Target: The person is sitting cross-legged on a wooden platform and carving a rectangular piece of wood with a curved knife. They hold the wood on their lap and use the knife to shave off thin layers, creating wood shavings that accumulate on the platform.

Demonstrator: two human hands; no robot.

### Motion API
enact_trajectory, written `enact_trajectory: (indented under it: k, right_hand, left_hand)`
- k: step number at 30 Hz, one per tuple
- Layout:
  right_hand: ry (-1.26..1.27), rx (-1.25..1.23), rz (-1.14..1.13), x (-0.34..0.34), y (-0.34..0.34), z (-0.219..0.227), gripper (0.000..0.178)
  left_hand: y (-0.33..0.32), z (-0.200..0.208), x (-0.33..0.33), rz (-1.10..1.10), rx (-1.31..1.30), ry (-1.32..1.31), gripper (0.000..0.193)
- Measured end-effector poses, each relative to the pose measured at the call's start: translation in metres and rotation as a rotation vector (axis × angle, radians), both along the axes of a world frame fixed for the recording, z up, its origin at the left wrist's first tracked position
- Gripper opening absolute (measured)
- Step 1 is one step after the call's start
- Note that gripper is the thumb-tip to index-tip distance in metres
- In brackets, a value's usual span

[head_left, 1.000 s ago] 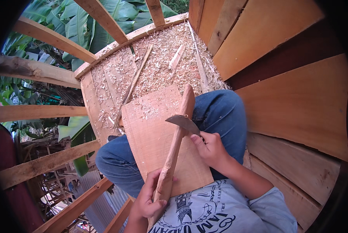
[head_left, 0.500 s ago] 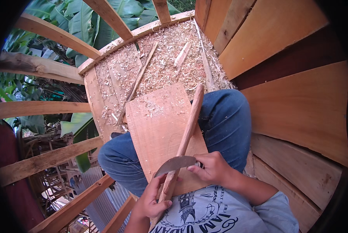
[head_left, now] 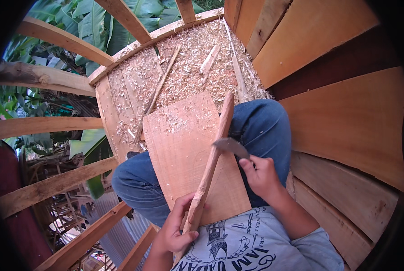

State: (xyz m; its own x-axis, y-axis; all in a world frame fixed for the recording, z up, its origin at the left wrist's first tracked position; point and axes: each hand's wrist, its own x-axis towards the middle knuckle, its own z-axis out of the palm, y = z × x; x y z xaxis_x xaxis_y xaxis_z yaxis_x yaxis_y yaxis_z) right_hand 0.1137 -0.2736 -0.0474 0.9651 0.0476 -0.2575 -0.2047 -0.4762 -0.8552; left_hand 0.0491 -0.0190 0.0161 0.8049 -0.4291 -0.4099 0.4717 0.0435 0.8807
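Note:
A long, roughly shaved wooden stick (head_left: 213, 162) slants across a flat wooden board (head_left: 170, 153) resting on my lap. My left hand (head_left: 177, 228) is wrapped round the stick's near end, close to my shirt. In my right hand (head_left: 258, 174) is a knife (head_left: 231, 146) with a broad, curved, dark blade; my fist hides most of its handle. The blade's tip end lies at the stick's upper half, where I cannot tell touching from just above. A few shavings lie on the board's far part.
Wood shavings (head_left: 195, 56) cover the plank floor ahead, with a thin stick (head_left: 163, 81) and a short wood piece (head_left: 209, 58) among them. A slatted wooden railing (head_left: 48, 124) runs along the left, leaves behind it. A plank wall (head_left: 346, 122) stands at my right.
My right hand has carried the knife away from me along the stick, from near my left hand to its upper half. The left hand keeps its hold; the board shows slightly shifted.

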Motion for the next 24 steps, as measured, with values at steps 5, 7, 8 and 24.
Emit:
enact_trajectory:
  k: [5, 7, 8, 24]
  right_hand:
    - [-0.146, 0.072, 0.131, -0.003, 0.003, 0.009, 0.036]
    - [-0.171, 0.092, 0.274, -0.014, 0.011, 0.016, 0.035]
    - [-0.183, 0.102, 0.344, -0.019, 0.015, 0.018, 0.035]
    - [-0.063, 0.096, 0.04, 0.008, -0.002, 0.012, 0.041]
  left_hand:
    - [-0.002, 0.002, 0.003, -0.082, 0.049, -0.081, 0.084]
    - [0.0, 0.0, 0.001, -0.102, 0.063, -0.086, 0.084]
    - [-0.001, -0.001, 0.001, -0.075, 0.046, -0.082, 0.084]
    - [-0.006, 0.005, -0.001, -0.052, 0.091, -0.085, 0.086]
